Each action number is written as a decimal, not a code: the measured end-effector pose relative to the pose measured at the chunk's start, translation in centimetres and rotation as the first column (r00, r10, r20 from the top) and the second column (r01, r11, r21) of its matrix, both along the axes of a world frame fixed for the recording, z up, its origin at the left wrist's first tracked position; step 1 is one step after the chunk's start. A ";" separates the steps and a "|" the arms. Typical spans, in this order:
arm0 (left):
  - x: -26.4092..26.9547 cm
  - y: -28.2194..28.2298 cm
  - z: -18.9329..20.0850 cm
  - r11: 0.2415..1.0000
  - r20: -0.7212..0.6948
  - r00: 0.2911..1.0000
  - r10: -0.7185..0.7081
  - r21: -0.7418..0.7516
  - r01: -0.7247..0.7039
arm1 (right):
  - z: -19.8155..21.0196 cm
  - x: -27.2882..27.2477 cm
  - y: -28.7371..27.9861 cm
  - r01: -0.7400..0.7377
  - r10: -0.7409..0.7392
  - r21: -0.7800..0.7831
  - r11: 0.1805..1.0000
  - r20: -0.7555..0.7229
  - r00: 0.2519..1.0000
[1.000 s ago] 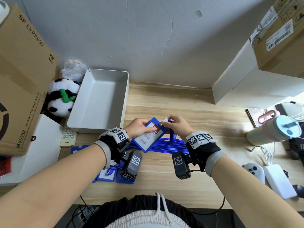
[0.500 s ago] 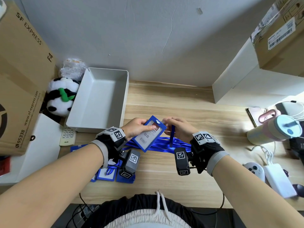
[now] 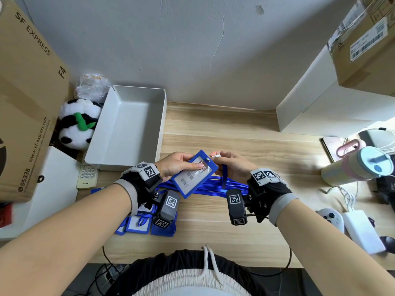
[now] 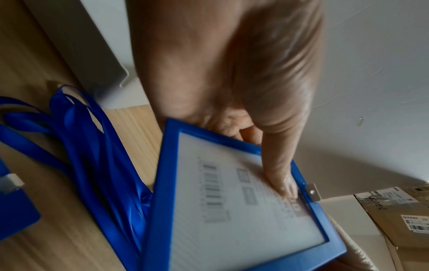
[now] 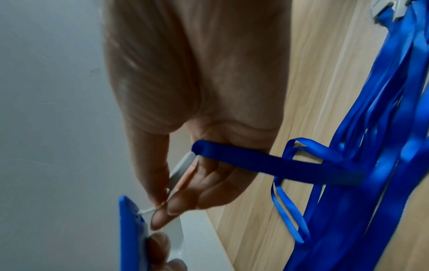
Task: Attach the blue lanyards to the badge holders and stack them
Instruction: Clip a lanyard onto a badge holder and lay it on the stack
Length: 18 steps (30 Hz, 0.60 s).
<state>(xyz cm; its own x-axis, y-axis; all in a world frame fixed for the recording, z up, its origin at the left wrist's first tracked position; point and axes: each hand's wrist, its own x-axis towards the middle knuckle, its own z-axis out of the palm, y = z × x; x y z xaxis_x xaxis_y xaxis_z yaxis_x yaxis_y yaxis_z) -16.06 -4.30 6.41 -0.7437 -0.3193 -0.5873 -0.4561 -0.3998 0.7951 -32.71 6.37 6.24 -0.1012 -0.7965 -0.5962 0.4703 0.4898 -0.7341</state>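
Note:
My left hand grips a blue-framed badge holder, thumb on its clear front, tilted above the table. A small metal clip sits at the holder's top edge. My right hand pinches the white clip of a blue lanyard, and the clip's tip touches the holder's top edge. The lanyard's strap hangs down to a heap of blue lanyards on the table. More blue badge holders lie under my left wrist.
A grey tray stands behind my left hand. A remote and a plush panda are at the left, beside a cardboard box. A tumbler, a game controller and a white box are at the right.
The badge holder has tilted more upright in my left hand. My right hand has brought the lanyard clip against the holder's top edge.

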 end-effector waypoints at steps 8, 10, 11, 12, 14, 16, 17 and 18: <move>-0.3 -0.2 0.1 0.997 -0.051 0.997 0.057 0.049 -0.055 | -0.6 0.2 -0.2 -0.063 0.093 0.115 0.991 -0.274 0.957; -0.2 -0.6 -0.2 0.991 -0.028 0.991 0.131 -0.020 -0.132 | -0.7 0.2 -0.1 0.006 0.010 0.075 0.997 -0.203 0.979; -0.1 -0.7 -0.3 0.986 -0.008 0.989 0.147 -0.078 -0.148 | -0.6 0.2 0.0 0.027 -0.018 0.055 0.998 -0.161 0.987; 0.0 -0.8 -0.4 0.981 0.012 0.990 0.138 -0.136 -0.135 | -0.5 0.3 0.1 0.033 -0.027 0.038 0.999 -0.132 0.991; 0.0 -0.8 -0.6 0.974 0.066 0.996 0.066 -0.219 -0.050 | -0.4 0.4 0.1 0.012 -0.010 0.016 1.000 -0.143 0.990; -0.4 -0.4 -0.5 0.968 0.125 0.992 0.016 -0.252 0.017 | -0.5 0.5 0.1 -0.044 0.046 0.012 0.999 -0.257 0.965; -0.5 -0.2 -0.5 0.970 0.132 0.991 0.013 -0.241 0.020 | -0.5 0.6 0.1 -0.075 0.076 0.018 0.997 -0.326 0.942; -0.7 -0.1 -0.6 0.977 0.122 0.992 0.015 -0.215 0.011 | -0.5 0.6 0.0 -0.100 0.101 0.023 0.995 -0.381 0.919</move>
